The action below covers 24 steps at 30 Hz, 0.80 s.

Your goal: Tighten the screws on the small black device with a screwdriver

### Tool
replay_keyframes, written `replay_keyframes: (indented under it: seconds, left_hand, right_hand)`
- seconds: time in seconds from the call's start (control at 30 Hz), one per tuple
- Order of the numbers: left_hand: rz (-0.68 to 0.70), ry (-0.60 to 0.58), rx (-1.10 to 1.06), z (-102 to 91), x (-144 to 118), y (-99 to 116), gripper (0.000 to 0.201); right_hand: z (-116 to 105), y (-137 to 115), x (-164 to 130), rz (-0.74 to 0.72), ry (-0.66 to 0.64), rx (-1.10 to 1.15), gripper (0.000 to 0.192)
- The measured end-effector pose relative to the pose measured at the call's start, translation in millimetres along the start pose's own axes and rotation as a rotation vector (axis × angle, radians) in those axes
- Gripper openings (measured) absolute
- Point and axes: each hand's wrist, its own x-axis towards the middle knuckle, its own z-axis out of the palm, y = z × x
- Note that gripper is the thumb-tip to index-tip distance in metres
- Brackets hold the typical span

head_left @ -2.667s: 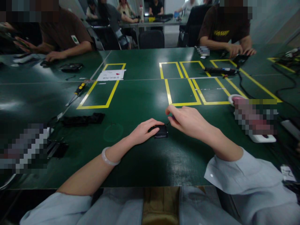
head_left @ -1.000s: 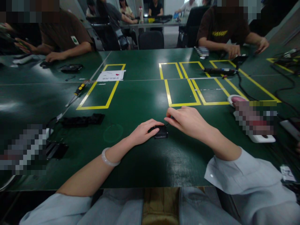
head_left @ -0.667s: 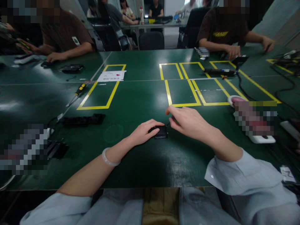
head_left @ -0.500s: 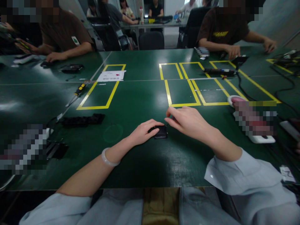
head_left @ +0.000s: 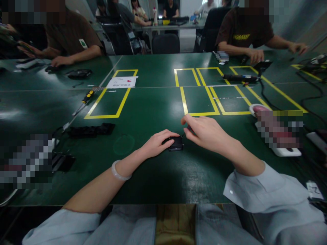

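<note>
Resting under the left hand (head_left: 156, 143) fingers — small black part (head_left: 175, 143); right hand (head_left: 205, 133) pinches something thin beside it.

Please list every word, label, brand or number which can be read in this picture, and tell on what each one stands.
Yellow lettering on the brown T-shirt of a person across the table: too blurred to read for sure.
White paper sheet with red marks: print too small to read.
Small white label at the right table edge: dark marks, unreadable.
Green-and-white badge on another brown shirt: no legible text.

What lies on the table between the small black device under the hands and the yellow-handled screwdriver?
In the head view, a flat black strip lies between the small black device and the yellow-handled screwdriver; otherwise green table.
</note>
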Motion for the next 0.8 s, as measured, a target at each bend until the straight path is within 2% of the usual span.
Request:
replay_keyframes:
  seconds: [0.17, 0.33, 0.67, 0.8]
  left_hand:
    - [0.000, -0.003, 0.005, 0.7, 0.0, -0.7, 0.035]
    - [-0.001, -0.006, 0.008, 0.9, -0.2, -1.2, 0.036]
    - [-0.001, -0.006, -0.002, 0.5, -0.2, -0.2, 0.034]
    - [-0.005, -0.004, 0.006, 1.0, -0.7, -1.2, 0.034]
  right_hand:
    - [0.4, 0.0, 1.0, 0.008, -0.034, -0.050, 0.027]
    - [3.2, 1.3, 2.7, 0.021, -0.041, -0.081, 0.023]
    - [-2.0, -1.0, -0.7, -0.004, -0.013, -0.002, 0.017]
    - [-1.1, -0.9, 0.6, 0.008, -0.042, -0.020, 0.024]
